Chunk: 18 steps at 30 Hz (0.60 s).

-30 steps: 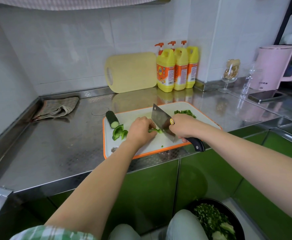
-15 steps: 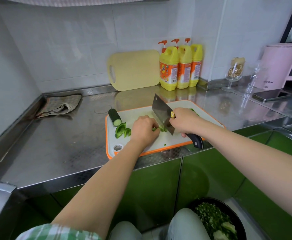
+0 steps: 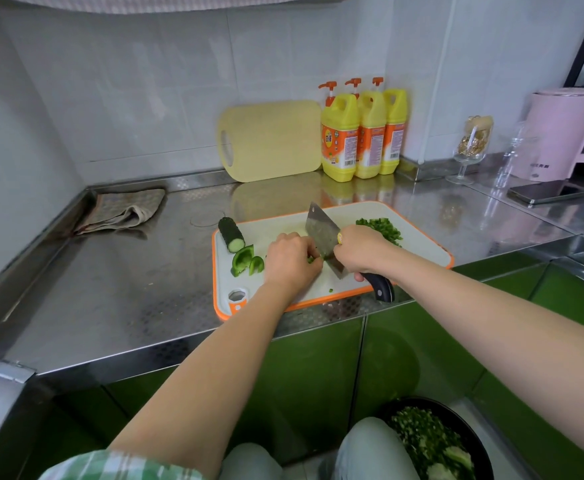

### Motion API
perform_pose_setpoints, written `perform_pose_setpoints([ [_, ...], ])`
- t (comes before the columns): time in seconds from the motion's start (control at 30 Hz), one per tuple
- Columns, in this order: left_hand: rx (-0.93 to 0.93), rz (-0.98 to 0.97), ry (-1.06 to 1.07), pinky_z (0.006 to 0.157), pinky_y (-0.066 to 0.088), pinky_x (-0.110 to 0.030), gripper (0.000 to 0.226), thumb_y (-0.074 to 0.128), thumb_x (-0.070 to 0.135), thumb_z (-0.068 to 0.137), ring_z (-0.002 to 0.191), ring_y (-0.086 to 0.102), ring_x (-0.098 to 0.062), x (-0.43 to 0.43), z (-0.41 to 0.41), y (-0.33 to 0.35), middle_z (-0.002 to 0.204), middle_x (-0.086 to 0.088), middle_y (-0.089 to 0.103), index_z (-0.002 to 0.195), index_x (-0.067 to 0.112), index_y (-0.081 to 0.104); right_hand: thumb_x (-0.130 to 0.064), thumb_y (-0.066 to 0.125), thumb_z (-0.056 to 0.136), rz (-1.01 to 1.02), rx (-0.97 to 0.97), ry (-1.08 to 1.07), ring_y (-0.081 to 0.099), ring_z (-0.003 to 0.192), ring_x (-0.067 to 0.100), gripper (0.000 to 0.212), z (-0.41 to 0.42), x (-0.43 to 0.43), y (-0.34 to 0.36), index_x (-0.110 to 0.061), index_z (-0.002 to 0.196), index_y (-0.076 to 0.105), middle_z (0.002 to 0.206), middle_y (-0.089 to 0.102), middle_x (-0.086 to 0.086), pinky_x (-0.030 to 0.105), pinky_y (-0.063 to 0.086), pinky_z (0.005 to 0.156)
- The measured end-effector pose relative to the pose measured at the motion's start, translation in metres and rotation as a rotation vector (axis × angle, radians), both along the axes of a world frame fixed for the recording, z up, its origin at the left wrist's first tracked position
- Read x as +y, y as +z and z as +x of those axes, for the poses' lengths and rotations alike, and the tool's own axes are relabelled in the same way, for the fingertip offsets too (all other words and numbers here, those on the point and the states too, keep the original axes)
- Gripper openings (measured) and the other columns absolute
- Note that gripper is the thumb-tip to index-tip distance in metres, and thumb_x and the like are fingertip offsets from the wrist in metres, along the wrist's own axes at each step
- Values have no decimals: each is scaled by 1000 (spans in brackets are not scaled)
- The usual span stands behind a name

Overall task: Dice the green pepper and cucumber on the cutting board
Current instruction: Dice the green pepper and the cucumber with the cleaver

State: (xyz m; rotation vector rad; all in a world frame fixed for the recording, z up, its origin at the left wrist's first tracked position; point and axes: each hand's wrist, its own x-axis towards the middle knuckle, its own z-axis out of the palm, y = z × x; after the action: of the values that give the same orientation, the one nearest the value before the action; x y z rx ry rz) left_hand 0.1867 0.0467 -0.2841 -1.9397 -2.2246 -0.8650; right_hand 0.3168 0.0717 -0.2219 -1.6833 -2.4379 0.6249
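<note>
Green pepper strip gripped by L hand, R hand gripping cleaver on board

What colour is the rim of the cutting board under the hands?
Orange, framing the white rectangular plastic cutting board, clearest in the head view.

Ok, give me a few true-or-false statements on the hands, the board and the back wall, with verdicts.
1. The right hand grips the cleaver. True.
2. The cucumber piece lies under the left hand. False: it lies at the far left corner of the orange-rimmed cutting board; that hand holds a green pepper piece at the blade.
3. Diced green pepper is piled on that board, right of the cleaver. True.
4. The yellow pump bottles at the wall number two. False: three.
5. The yellow cutting board lies flat. False: it leans against the wall.
</note>
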Motion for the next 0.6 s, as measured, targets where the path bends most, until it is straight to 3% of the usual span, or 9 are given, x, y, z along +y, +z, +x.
perform_pose_setpoints([
  [0.2, 78, -45, -2, 88, 33, -34, 34, 65, 44, 77, 107, 46, -23, -2, -10, 4, 107, 0, 59, 106, 26, 67, -6, 38, 93, 32, 32, 25, 57, 47, 25, 14, 15, 4, 15, -2, 88, 50, 64, 58, 15, 23, 40, 45],
  [0.33, 173, -115, -62, 91, 26, -35, 51, 49, 53, 69, 112, 42, -21, -11, -23, 12, 113, 2, 55, 113, 30, 64, -3, 42, 91, -11, -51, 47, 57, 49, 25, 14, 11, -3, 16, 3, 89, 55, 58, 56, 13, 22, 40, 45],
  [0.43, 221, -195, -82, 92, 28, -36, 40, 57, 41, 78, 110, 46, -22, -17, -32, 13, 114, 1, 55, 117, 31, 61, 0, 51, 88, -13, -106, 32, 64, 62, 30, 17, 6, -5, 9, 7, 100, 61, 74, 65, 17, 27, 47, 54],
  [0.5, 195, -179, -77, 90, 30, -35, 35, 58, 30, 82, 108, 49, -23, -18, -34, 11, 112, 1, 58, 117, 30, 63, -2, 47, 91, -21, -76, 33, 63, 56, 30, 18, 3, -3, 5, 6, 102, 58, 83, 69, 21, 27, 48, 52],
  [0.6, 134, -116, -77, 85, 34, -34, 30, 58, 23, 87, 104, 55, -25, -17, -32, 7, 108, -1, 62, 115, 27, 68, -4, 41, 92, -7, -20, 25, 61, 52, 29, 17, 2, 1, 0, 4, 96, 55, 74, 65, 20, 26, 47, 51],
])
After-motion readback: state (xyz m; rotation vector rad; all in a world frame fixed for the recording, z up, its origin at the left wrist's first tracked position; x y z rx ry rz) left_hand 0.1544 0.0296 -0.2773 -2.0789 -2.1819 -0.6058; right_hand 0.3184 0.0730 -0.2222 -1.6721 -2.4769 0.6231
